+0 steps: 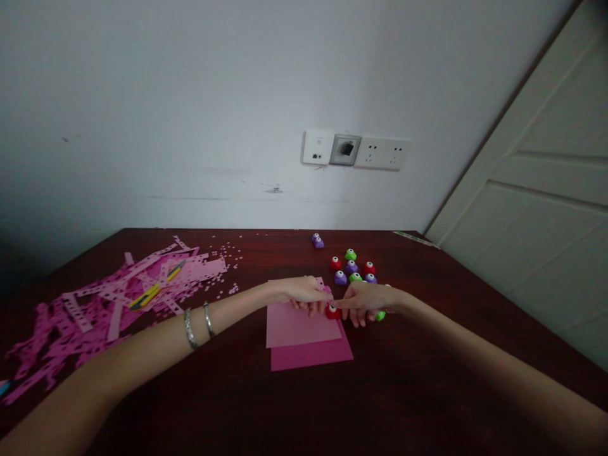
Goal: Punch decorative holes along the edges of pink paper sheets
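Left hand (306, 294) curled, pinching far edge of pink paper (299, 330) | right hand (368, 303) closed on red punch (332, 311) beside it | more punches (351, 267) behind on worktop (427, 380)

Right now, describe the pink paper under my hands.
The pink paper is two flat sheets, a paler one lying on a deeper pink one that shows along its near and right edges. It lies on the dark table. The left hand touches its far edge; a red punch sits at the far right corner.
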Action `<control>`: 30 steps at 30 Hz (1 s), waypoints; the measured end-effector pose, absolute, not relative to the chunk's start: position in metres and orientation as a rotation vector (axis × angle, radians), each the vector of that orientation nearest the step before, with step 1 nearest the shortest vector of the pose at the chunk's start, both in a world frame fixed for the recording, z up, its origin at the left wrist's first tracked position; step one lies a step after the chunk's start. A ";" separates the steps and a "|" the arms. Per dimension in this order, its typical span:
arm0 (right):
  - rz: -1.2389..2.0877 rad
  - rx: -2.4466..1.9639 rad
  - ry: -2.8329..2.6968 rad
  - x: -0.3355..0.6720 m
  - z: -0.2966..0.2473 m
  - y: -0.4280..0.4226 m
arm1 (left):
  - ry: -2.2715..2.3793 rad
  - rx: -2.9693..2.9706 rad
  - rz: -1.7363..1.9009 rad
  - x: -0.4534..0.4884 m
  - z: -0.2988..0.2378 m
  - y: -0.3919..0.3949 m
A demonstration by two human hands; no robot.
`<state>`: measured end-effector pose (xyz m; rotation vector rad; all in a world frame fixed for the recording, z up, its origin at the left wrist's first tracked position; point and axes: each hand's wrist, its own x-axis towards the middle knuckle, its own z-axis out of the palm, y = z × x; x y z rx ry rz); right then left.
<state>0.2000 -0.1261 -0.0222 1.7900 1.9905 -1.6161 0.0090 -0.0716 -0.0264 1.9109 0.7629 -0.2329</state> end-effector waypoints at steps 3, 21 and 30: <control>-1.632 1.788 1.967 0.200 -0.022 -0.125 | 0.755 1.839 -0.279 0.012 -0.031 -0.068; -1.652 1.645 1.704 0.179 -0.004 -0.114 | 0.627 1.626 -0.482 0.027 -0.048 -0.047; -1.551 1.636 1.858 0.172 -0.012 -0.104 | 0.747 1.538 -0.415 0.026 -0.047 -0.056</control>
